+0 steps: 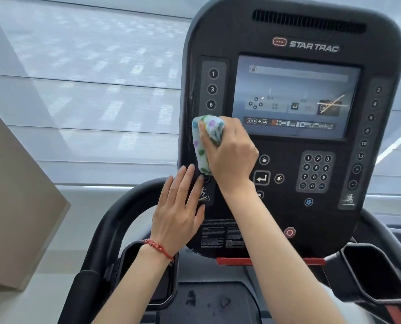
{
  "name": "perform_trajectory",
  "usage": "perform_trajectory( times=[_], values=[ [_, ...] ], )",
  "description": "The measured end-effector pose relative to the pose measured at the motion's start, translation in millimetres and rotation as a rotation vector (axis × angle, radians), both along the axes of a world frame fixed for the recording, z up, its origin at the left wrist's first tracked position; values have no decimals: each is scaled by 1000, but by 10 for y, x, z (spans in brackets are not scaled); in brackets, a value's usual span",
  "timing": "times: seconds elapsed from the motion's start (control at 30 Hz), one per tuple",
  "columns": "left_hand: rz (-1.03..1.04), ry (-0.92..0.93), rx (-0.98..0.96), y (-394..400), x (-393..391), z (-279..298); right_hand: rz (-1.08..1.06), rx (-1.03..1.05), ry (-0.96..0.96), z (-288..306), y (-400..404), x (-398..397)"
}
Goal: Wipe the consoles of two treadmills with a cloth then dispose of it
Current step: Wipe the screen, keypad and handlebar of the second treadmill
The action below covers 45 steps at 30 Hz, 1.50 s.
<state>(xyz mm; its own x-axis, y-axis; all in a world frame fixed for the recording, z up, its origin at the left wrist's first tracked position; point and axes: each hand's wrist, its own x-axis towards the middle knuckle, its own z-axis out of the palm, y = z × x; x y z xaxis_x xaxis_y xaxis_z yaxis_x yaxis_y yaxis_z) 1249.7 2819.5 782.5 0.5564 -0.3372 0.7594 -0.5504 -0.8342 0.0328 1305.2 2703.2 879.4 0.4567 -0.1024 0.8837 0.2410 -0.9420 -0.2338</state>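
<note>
The cloth (205, 139), pale with coloured dots, sits left of centre in the frame, bunched into a pad and pressed against the lower left of the console (297, 26), just below the button strip (212, 90) and beside the bottom-left corner of the screen (295, 97). The right hand (230, 155) is clenched round the cloth, fingers wrapped over its top edge. The left hand (178, 211) lies flat and holds nothing, fingertips resting on the console's left rim just below the cloth.

To wipe well here, I would keep the pad flat with light pressure, work in overlapping strokes across the strip and screen, then down over the keypad (316, 171), avoiding hard pushes on the red button (289, 232) lower down.
</note>
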Motion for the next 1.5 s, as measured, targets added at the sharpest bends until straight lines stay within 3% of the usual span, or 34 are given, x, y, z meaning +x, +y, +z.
perform_trajectory(
  times=[0.17,0.33,0.5,0.73,0.93,1.07,1.23,1.37,1.5],
  values=[
    [14,4,16,-8,-13,-11,-20,122,-59,588,14,351],
    [15,7,39,-7,-20,-11,-92,103,43,1076,-50,642],
    [13,11,47,-1,-27,-7,-95,105,-146,692,-50,469],
    [18,16,53,-4,-34,14,-57,83,-30,-319,-195,-297],
    [-6,-4,79,-117,-8,72,-28,-8,-25,-273,-424,-306],
    [-9,-6,78,-189,54,135,-201,207,-63,-218,-1076,-319],
    [1,-4,52,-234,66,119,-391,498,26,-179,-1849,-441],
    [-1,-19,52,-230,67,127,-422,575,18,-148,-1613,-445],
    [-10,-12,61,-222,60,136,-261,371,18,-342,-995,-462]
  ],
)
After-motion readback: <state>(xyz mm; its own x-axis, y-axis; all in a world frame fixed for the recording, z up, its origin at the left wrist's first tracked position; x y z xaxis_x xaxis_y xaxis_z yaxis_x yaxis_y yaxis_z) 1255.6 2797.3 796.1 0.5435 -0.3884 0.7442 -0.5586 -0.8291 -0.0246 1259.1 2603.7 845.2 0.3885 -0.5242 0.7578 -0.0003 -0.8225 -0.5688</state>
